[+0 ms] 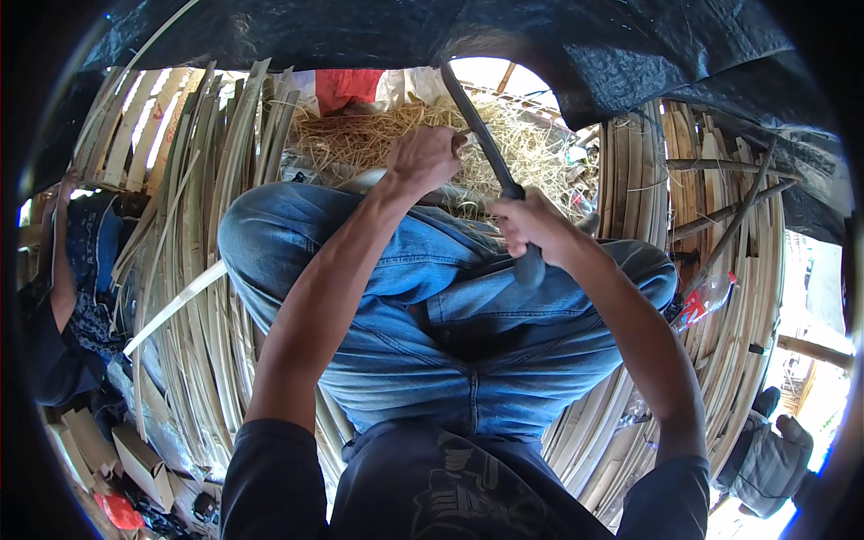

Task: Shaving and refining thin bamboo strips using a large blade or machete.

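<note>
My right hand (537, 225) is closed around the dark handle of a machete (484, 135), whose long blade points up and away, tilted left. The rounded handle end shows below my fist, above my jeans. My left hand (425, 162) is a closed fist just left of the blade. A short end of a thin strip (463, 135) pokes out from it toward the blade; most of it is hidden in the fingers. A pale bamboo strip (175, 306) sticks out past my left knee; whether it is the same piece I cannot tell.
I sit cross-legged on a slatted bamboo floor (193, 270). Straw-like shavings (378, 135) pile up ahead. A dark tarp (360, 31) hangs close above. A plastic bottle (706, 301) lies by my right knee, near some poles (733, 211). Another person (63, 306) is at the far left.
</note>
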A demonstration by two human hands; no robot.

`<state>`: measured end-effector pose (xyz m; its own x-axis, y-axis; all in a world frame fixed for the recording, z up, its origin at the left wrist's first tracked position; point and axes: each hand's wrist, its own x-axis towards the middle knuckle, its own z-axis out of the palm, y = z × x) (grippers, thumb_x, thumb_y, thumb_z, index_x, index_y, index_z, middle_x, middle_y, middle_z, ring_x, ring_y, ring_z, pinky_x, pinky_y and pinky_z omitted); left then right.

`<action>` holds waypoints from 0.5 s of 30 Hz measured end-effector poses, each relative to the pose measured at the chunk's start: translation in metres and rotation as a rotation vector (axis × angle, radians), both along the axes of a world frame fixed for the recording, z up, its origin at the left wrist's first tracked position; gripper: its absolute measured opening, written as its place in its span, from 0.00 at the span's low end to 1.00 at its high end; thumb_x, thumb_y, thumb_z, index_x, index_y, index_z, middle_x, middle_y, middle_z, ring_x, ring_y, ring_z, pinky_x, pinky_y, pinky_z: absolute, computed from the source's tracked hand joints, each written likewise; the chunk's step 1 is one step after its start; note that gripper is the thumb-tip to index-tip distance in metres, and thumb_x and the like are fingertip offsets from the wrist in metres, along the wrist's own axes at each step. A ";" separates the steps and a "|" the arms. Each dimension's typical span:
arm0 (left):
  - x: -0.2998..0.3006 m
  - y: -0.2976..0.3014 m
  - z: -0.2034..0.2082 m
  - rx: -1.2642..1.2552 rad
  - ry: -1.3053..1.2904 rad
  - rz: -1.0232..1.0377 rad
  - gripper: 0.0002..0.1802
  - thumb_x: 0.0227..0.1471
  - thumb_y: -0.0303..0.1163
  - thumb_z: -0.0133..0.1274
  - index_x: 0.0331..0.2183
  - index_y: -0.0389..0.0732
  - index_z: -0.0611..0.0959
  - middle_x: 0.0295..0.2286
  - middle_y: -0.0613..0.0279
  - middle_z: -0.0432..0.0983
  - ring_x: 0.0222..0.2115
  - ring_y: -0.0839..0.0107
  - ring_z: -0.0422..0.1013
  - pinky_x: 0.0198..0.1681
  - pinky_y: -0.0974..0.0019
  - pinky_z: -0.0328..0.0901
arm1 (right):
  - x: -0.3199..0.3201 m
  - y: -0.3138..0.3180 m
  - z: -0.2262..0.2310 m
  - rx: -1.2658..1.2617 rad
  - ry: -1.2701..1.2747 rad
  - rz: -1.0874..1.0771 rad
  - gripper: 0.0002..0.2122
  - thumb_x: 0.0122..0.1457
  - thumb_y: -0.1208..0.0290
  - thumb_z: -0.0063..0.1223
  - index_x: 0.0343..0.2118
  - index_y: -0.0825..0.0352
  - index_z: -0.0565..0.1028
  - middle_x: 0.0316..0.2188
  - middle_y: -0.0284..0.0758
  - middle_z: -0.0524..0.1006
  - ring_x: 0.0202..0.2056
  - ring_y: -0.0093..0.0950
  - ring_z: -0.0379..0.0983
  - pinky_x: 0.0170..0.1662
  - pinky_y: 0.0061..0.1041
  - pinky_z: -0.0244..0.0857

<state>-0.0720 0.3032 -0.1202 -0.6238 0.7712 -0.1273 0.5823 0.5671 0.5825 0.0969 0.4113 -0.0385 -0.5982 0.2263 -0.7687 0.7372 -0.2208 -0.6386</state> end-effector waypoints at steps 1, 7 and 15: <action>0.000 0.002 0.000 0.021 0.007 0.000 0.13 0.63 0.36 0.49 0.40 0.41 0.86 0.23 0.53 0.81 0.24 0.59 0.79 0.33 0.52 0.73 | 0.012 0.000 0.006 0.015 -0.004 0.001 0.11 0.62 0.72 0.52 0.24 0.64 0.64 0.15 0.28 0.63 0.14 0.19 0.58 0.17 0.24 0.54; -0.005 -0.003 0.002 0.014 -0.002 0.023 0.15 0.64 0.37 0.48 0.38 0.39 0.86 0.24 0.52 0.81 0.24 0.59 0.79 0.33 0.50 0.72 | 0.069 -0.013 0.039 0.025 -0.047 0.053 0.14 0.63 0.71 0.53 0.22 0.63 0.64 0.13 0.27 0.63 0.12 0.18 0.59 0.15 0.24 0.53; 0.005 0.002 0.003 0.005 0.035 -0.050 0.19 0.67 0.42 0.46 0.38 0.38 0.85 0.24 0.51 0.81 0.24 0.59 0.79 0.31 0.50 0.72 | 0.070 -0.002 0.026 -0.007 -0.064 0.037 0.14 0.63 0.70 0.55 0.22 0.63 0.64 0.14 0.27 0.64 0.13 0.18 0.59 0.16 0.23 0.53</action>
